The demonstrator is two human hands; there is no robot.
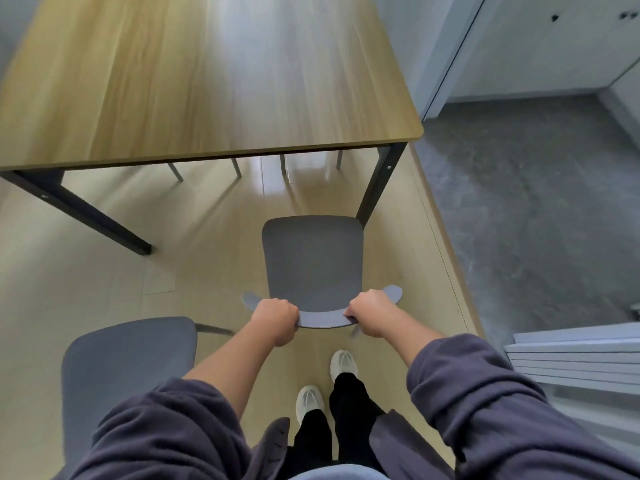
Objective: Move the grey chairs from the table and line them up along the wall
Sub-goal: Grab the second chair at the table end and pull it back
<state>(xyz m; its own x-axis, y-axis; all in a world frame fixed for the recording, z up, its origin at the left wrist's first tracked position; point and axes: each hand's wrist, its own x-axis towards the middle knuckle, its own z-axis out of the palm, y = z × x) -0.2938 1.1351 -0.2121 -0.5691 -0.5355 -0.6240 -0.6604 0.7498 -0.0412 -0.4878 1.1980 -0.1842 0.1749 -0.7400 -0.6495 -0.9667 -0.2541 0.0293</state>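
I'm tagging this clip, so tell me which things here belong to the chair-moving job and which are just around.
Job:
- grey chair, backrest held by left hand and right hand
- second grey chair
- wooden table

Just around:
- stacked grey panels
- white cabinets

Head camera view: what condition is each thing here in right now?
Grey chair: upright on the floor, pulled clear of the table, gripped by its backrest.
Left hand: fingers closed on the backrest.
Right hand: fingers closed on the backrest.
Second grey chair: standing at the person's left, untouched.
Table: top bare; more chair legs show beneath its far side.
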